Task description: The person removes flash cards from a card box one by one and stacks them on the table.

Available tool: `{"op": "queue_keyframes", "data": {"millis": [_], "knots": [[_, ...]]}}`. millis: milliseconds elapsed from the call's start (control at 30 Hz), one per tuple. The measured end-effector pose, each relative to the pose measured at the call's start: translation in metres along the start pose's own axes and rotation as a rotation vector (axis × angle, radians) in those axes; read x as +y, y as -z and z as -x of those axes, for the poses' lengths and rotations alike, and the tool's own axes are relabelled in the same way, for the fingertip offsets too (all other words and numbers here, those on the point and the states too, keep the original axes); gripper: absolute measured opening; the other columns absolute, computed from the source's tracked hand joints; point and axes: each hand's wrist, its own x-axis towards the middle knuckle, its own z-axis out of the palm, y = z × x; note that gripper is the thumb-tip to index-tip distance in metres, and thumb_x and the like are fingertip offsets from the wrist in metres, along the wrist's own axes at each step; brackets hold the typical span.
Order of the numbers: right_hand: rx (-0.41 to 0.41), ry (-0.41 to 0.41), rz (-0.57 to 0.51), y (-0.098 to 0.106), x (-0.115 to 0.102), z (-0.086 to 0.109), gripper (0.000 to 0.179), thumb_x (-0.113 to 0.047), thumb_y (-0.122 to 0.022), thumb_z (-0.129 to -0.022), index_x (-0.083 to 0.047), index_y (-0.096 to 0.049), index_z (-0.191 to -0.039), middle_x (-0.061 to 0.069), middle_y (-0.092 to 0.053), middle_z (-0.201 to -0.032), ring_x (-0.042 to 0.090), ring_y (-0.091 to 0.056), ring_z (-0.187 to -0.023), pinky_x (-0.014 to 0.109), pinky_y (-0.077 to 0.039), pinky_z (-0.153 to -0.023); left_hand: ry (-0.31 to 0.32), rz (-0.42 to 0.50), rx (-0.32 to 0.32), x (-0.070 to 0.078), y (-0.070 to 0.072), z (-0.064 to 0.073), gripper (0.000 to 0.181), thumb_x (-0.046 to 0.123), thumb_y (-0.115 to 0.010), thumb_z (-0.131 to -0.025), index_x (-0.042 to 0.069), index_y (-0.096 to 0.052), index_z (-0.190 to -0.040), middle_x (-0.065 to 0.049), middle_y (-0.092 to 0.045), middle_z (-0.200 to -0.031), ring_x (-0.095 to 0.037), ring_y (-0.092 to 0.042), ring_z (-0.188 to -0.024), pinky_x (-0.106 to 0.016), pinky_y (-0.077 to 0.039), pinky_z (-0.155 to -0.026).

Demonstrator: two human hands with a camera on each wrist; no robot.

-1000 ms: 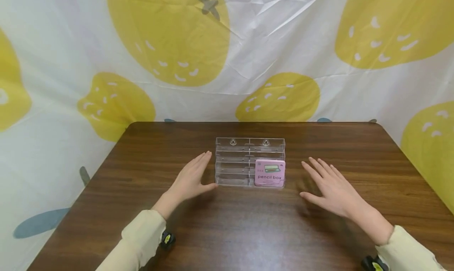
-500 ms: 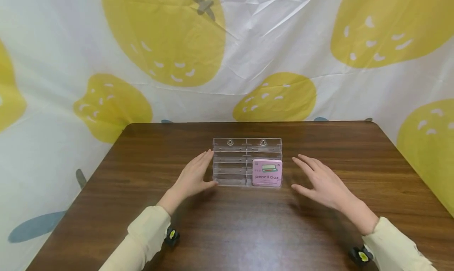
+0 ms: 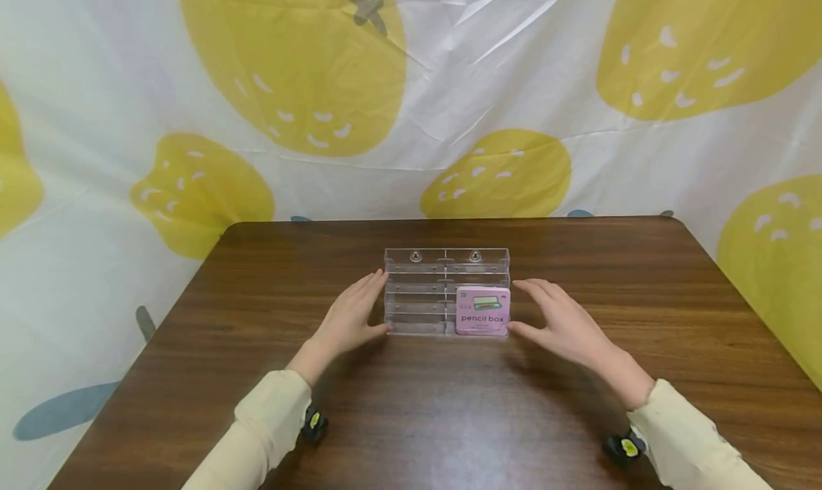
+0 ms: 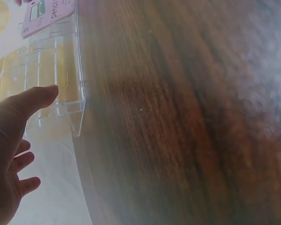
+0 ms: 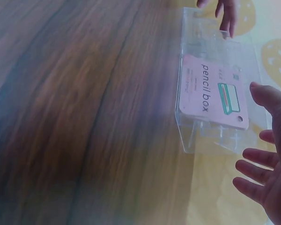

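Observation:
A clear plastic rack (image 3: 416, 299) with tiered pockets in two columns stands on the wooden table. In its lower right pocket sits a stack of pink cards (image 3: 483, 310), the front one printed "pencil box". My left hand (image 3: 349, 317) is at the rack's left side, thumb low and fingertips higher up along the edge. On the opposite side my right hand (image 3: 568, 322) has its thumb and fingertips right at the rack's right edge. The right wrist view shows that hand (image 5: 271, 159) with fingers spread beside the rack. Both hands have relaxed, extended fingers.
The brown table (image 3: 411, 411) reaches back to a white cloth (image 3: 359, 183) printed with large yellow fruit. Each wrist wears a small black camera, the left one (image 3: 315, 424) and the right one (image 3: 624, 448) just below the sleeves.
My right hand has moved left, from well apart to the rack's right edge. My left hand has come slightly closer to the left side. The rack stays in place on the table.

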Motion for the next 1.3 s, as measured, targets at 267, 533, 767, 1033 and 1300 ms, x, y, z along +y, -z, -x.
{"op": "queue_keyframes", "data": {"millis": [267,533,767,1033,1300], "knots": [[0.052,-0.033,-0.154,-0.010,-0.004,-0.015,0.055,-0.023,-0.075,-0.075,0.003,-0.051,-0.117,0.014,-0.056,-0.108,0.028,-0.053,-0.101,0.046,-0.045,-0.085,0.040,-0.037,-0.028,-0.002,0.002,0.000,0.083,0.028,-0.075,-0.072,0.000,-0.034,-0.138,-0.021,-0.035,-0.140,-0.032,-0.035,-0.128,-0.045,-0.029,-0.106],[0.083,-0.022,-0.189,-0.020,-0.004,-0.025,0.051,-0.014,-0.077,-0.071,0.006,-0.052,-0.111,0.013,-0.055,-0.093,0.028,-0.053,-0.086,0.043,-0.047,-0.073,0.040,-0.047,-0.024,-0.003,0.002,0.000,0.080,0.026,-0.075,-0.073,0.002,-0.035,-0.138,-0.020,-0.035,-0.141,-0.032,-0.035,-0.128,-0.044,-0.029,-0.106],[0.101,-0.018,-0.212,-0.026,-0.007,-0.032,0.046,-0.008,-0.078,-0.069,0.007,-0.054,-0.107,0.012,-0.056,-0.090,0.028,-0.055,-0.081,0.042,-0.049,-0.070,0.048,-0.059,-0.032,-0.005,0.002,0.001,0.079,0.027,-0.075,-0.074,0.002,-0.035,-0.137,-0.019,-0.033,-0.142,-0.031,-0.034,-0.129,-0.043,-0.028,-0.107],[0.137,-0.039,-0.215,-0.027,-0.009,-0.033,0.030,-0.002,-0.076,-0.070,0.002,-0.058,-0.093,0.009,-0.054,-0.083,0.020,-0.055,-0.073,0.037,-0.051,-0.060,0.048,-0.056,-0.038,-0.001,0.003,-0.001,0.077,0.027,-0.075,-0.074,0.002,-0.037,-0.136,-0.019,-0.034,-0.142,-0.032,-0.034,-0.129,-0.044,-0.028,-0.106],[0.175,0.000,-0.186,-0.028,-0.002,-0.034,0.025,-0.001,-0.077,-0.068,-0.001,-0.060,-0.087,0.005,-0.055,-0.080,0.017,-0.054,-0.070,0.032,-0.051,-0.057,0.045,-0.036,-0.016,0.002,0.003,-0.001,0.077,0.027,-0.075,-0.073,0.003,-0.038,-0.136,-0.019,-0.035,-0.140,-0.033,-0.035,-0.128,-0.043,-0.028,-0.106]]}}
